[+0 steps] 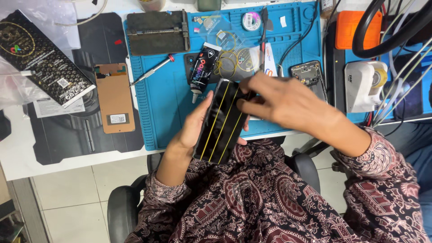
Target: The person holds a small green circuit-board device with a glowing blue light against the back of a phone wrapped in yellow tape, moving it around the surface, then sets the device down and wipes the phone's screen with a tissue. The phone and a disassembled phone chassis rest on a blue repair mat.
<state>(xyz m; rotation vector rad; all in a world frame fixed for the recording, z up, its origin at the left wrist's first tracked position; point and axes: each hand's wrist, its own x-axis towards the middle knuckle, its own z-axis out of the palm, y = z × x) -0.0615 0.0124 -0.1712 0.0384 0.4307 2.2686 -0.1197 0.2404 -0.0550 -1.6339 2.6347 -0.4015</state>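
**Banded phone being held over the edge of the table**

On the far left of the table (18,157), a long black patterned box (42,58) is lying at a slant, with a brown flat panel (114,96) lying just beside it to the right. On the blue work mat (166,103), a screwdriver (152,71) is resting below a dark metal clamp plate (157,31), and a black glue tube (202,67) is lying with its nozzle toward the person.

A black phone (222,121) — crossed lengthwise by three yellow rubber bands (215,121) — is being held above the table's near edge and the person's lap. It is being cradled from underneath by the left hand (191,130), whose grip is wrapped on the phone's left side. The phone's upper right corner is being pinched by the right hand (279,103), its fingertips pressed together on the edge.

Further right, a bare circuit board (308,72) is lying on the mat, and a white device (362,85) is standing beside an orange block (353,29).
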